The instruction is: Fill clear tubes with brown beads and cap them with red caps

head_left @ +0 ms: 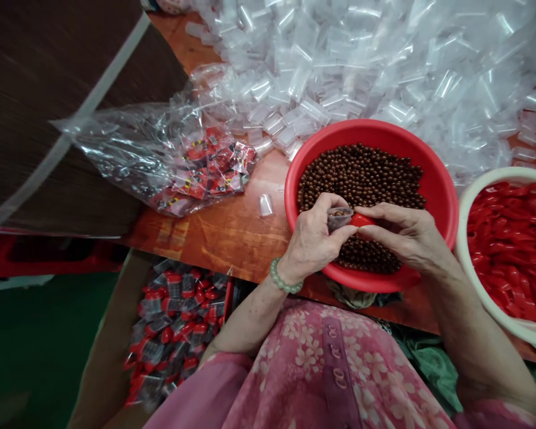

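My left hand (315, 238) grips a small clear plastic vial (339, 217) with brown beads inside, just above the round red plastic basin (438, 185) full of small brown beads (361, 173). My right hand (402, 232) pinches a red plastic cap (361, 220) against the vial's opening.

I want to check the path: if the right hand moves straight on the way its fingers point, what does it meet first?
Most likely the small clear plastic vial held by the left hand; the right hand holds a red cap beside it.
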Demonstrator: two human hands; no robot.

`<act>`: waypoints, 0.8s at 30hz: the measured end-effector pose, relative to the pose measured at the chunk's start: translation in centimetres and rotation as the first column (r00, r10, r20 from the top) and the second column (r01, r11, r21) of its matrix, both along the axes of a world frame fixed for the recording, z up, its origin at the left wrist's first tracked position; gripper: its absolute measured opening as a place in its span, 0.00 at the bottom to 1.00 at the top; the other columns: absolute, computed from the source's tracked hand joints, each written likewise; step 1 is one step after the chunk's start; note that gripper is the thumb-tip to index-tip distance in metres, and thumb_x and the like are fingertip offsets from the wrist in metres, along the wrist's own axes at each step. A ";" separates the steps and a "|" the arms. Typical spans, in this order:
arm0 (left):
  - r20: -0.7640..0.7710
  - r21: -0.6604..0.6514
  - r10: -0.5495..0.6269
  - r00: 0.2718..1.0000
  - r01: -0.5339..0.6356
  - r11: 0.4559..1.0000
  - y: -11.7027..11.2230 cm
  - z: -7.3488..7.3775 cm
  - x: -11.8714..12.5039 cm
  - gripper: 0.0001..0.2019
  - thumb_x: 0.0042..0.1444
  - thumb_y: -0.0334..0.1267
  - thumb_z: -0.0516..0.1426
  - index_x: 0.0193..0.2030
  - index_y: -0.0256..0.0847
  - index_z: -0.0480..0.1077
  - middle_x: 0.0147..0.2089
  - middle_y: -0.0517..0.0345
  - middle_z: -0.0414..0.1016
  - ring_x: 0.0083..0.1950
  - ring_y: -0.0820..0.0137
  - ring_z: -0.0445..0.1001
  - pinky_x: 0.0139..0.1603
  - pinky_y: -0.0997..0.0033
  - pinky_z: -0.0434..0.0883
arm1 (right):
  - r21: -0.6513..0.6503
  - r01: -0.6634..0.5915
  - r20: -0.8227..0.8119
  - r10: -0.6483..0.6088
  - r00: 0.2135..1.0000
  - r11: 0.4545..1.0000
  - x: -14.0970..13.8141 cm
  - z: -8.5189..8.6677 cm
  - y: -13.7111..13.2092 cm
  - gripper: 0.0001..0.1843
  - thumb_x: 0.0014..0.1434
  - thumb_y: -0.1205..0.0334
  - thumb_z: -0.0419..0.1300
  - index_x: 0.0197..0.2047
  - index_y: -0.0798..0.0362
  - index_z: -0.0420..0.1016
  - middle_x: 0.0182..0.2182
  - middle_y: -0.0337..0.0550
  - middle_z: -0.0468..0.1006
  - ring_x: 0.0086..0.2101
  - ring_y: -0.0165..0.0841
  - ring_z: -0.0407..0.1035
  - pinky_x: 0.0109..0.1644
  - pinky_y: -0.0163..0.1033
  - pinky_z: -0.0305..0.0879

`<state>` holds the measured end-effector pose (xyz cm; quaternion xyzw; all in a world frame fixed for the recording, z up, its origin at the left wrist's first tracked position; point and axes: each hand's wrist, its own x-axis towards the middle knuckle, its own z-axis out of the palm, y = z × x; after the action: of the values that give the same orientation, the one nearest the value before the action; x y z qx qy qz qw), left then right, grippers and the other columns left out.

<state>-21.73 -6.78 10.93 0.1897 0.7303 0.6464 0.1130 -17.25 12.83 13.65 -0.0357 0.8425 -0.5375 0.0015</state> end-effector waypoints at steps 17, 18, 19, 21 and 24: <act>0.016 0.038 -0.108 0.994 0.107 0.994 -0.4 0.1 -0.2 0.07 0.58 0.38 0.62 0.40 0.41 0.69 0.33 0.63 0.72 0.34 0.73 0.68 0.36 0.71 0.66 | -0.089 0.037 -0.260 -0.059 0.964 0.995 -1.4 1.2 -3.8 0.15 0.61 0.62 0.70 0.50 0.38 0.86 0.44 0.38 0.87 0.45 0.38 0.81 0.54 0.48 0.79; 0.031 0.037 -0.108 0.994 0.107 0.994 -0.4 0.2 -0.2 0.07 0.58 0.38 0.62 0.39 0.41 0.69 0.31 0.64 0.70 0.32 0.74 0.67 0.35 0.71 0.64 | -0.069 0.040 -0.261 -0.057 0.964 0.997 -1.4 1.2 -3.6 0.15 0.61 0.62 0.70 0.50 0.38 0.86 0.44 0.38 0.87 0.44 0.38 0.81 0.53 0.49 0.79; 0.039 0.037 -0.109 0.993 0.108 0.994 -0.4 0.3 -0.2 0.07 0.57 0.38 0.62 0.39 0.41 0.69 0.30 0.65 0.69 0.31 0.74 0.66 0.34 0.71 0.63 | -0.051 0.040 -0.262 -0.052 0.964 0.998 -1.3 1.2 -3.3 0.15 0.61 0.62 0.70 0.50 0.38 0.86 0.44 0.39 0.87 0.44 0.38 0.81 0.53 0.49 0.79; 0.029 0.037 -0.106 0.994 0.105 0.994 -0.3 0.4 -0.2 0.07 0.57 0.38 0.62 0.39 0.41 0.69 0.29 0.66 0.68 0.31 0.74 0.66 0.34 0.71 0.62 | -0.018 0.027 -0.265 -0.031 0.964 0.999 -1.3 1.4 -3.0 0.15 0.61 0.62 0.70 0.51 0.38 0.85 0.44 0.39 0.87 0.43 0.38 0.81 0.52 0.48 0.79; 0.006 0.026 -0.111 0.994 0.111 0.993 -0.3 0.4 -0.1 0.07 0.57 0.38 0.61 0.37 0.41 0.68 0.29 0.65 0.69 0.30 0.74 0.66 0.33 0.71 0.61 | 0.033 -0.006 -0.290 0.015 0.957 0.999 -1.3 1.6 -2.7 0.16 0.61 0.63 0.70 0.51 0.38 0.85 0.43 0.39 0.87 0.42 0.37 0.81 0.50 0.47 0.79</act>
<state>-21.88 -7.05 11.33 0.2290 0.7097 0.6493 0.1493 -18.57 10.15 15.23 -0.1185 0.8419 -0.5130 -0.1187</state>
